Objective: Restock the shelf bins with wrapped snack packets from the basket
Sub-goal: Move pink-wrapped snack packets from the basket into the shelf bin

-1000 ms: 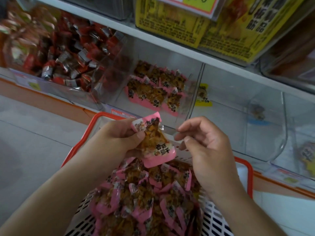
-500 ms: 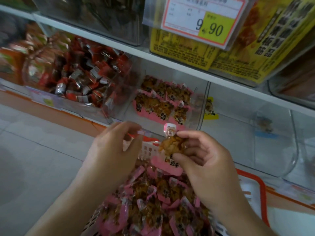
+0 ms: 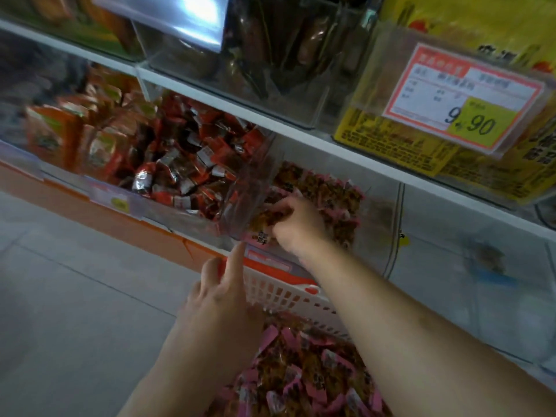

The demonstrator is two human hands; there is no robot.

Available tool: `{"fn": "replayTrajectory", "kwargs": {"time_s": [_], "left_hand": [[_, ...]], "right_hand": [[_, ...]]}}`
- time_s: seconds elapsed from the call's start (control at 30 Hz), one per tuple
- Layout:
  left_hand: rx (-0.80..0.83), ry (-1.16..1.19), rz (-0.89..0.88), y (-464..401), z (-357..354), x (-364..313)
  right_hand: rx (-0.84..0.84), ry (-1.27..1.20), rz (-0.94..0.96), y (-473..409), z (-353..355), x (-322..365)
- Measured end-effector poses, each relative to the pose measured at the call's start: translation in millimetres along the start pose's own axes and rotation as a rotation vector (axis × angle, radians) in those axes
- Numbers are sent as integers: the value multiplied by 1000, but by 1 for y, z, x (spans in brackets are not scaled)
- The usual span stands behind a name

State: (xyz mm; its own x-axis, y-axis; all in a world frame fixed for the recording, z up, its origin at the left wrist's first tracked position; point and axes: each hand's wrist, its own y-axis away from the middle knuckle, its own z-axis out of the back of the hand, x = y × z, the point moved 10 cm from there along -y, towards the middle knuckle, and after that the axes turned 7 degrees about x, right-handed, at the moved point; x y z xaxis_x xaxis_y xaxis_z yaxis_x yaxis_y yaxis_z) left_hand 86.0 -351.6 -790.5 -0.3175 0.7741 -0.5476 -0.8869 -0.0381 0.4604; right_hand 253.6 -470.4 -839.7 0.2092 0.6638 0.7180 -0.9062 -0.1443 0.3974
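Both hands were at work: the right hand [image 3: 296, 225] reached into the clear bin [image 3: 373, 206], fingers curled around a pink-wrapped packet [image 3: 264, 228] at the bin's front edge, while the left hand [image 3: 219, 299] hovered over the basket [image 3: 288, 291] with fingers loosely extended, holding nothing. Beyond the right hand, only a thin layer of pink packets [image 3: 331, 191] lay in the bin. Beneath both forearms, the basket's pile [image 3: 301, 371] remained large, so most restocking seemingly lay ahead.
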Motion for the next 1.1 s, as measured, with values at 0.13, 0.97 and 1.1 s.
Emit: {"fn": "replayTrajectory", "kwargs": {"time_s": [0.13, 0.97, 1.1], "left_hand": [[6, -23, -1, -1, -1, 0], [63, 115, 236, 7, 18, 40], [117, 56, 206, 11, 10, 36]], "right_hand": [[100, 154, 49, -1, -16, 12], [132, 325, 219, 192, -9, -6], [323, 411, 91, 165, -95, -54]]}}
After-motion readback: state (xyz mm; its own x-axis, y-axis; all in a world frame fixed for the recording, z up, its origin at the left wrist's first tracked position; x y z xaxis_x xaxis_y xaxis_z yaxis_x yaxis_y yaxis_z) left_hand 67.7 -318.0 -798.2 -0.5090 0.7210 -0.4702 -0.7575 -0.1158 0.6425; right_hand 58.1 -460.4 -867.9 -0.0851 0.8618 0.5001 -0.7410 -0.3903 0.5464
